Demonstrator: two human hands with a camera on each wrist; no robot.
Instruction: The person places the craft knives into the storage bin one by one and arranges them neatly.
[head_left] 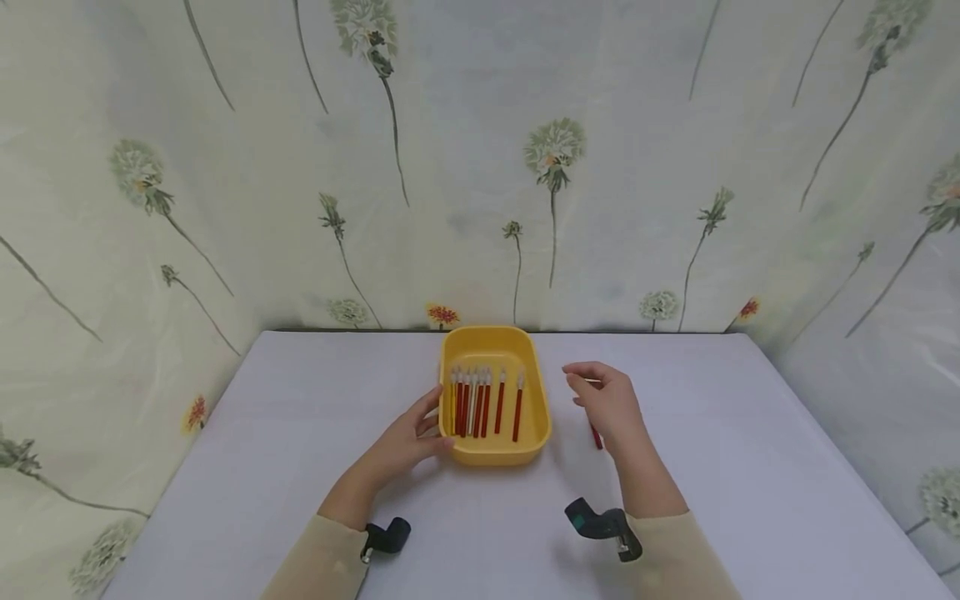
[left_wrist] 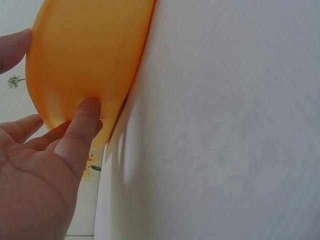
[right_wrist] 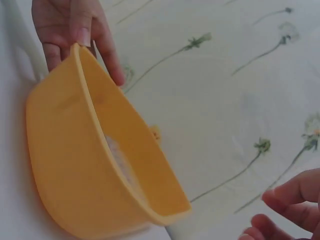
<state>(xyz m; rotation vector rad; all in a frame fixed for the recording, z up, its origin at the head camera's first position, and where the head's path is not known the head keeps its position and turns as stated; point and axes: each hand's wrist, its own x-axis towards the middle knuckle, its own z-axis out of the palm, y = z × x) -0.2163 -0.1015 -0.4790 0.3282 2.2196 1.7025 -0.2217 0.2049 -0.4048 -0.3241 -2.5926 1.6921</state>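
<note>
A yellow plastic tray (head_left: 536,417) stands near the middle of the table, with several slim red sticks (head_left: 517,412) lying side by side in it, pale at their far ends. My left hand (head_left: 408,437) grips its left side, thumb at the near rim and fingertips (left_wrist: 90,107) against the outer wall. Right of the tray, my right hand (head_left: 607,400) hovers with bent fingers. Another red stick (head_left: 596,437) shows from under that hand, its upper part hidden; I cannot tell whether it is held. In the right wrist view only bent fingertips (right_wrist: 275,200) appear.
A white cloth (head_left: 300,433) covers the table, whose back edge runs just behind the tray. Flower-printed sheets (head_left: 465,225) hang behind and along both sides. A dark wrist camera (head_left: 603,521) sits at the right sleeve, another camera (head_left: 386,536) at the left.
</note>
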